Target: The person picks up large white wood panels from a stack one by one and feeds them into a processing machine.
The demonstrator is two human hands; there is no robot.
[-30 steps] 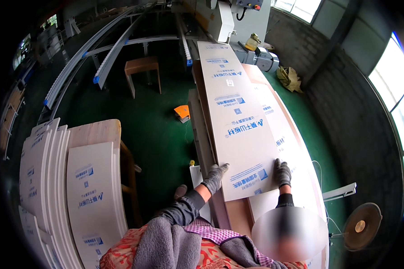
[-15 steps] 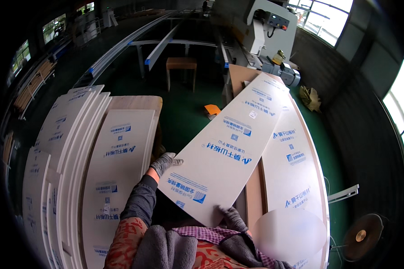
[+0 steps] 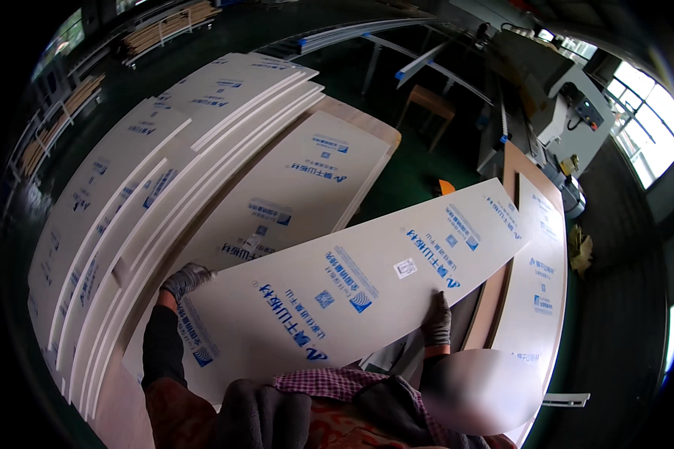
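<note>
A long pale board with blue print (image 3: 382, 258) lies slantwise in front of my body, held by both hands. My left hand (image 3: 187, 282), in a grey glove, is closed on its far left edge. Gloved as well, my right hand (image 3: 437, 322) grips the near edge right of the middle, its fingers partly hidden by the board. The held board's left part overlaps a similar printed board (image 3: 307, 161) on the left stack. Its far right end reaches over the edge of the right-hand stack.
Several pale boards (image 3: 225, 97) lie stacked at the left. At the right, another printed board (image 3: 543, 277) rests on a brown panel (image 3: 494, 295). Beyond stand a wooden stool (image 3: 430, 101), metal rails (image 3: 427, 60) and a grey machine (image 3: 577, 112). An orange object (image 3: 446, 187) sits on the floor.
The board has swung from the right stack toward the left one, now lying more crosswise. My left hand moved left with it; my right hand shifted along its near edge. My view turned left.
</note>
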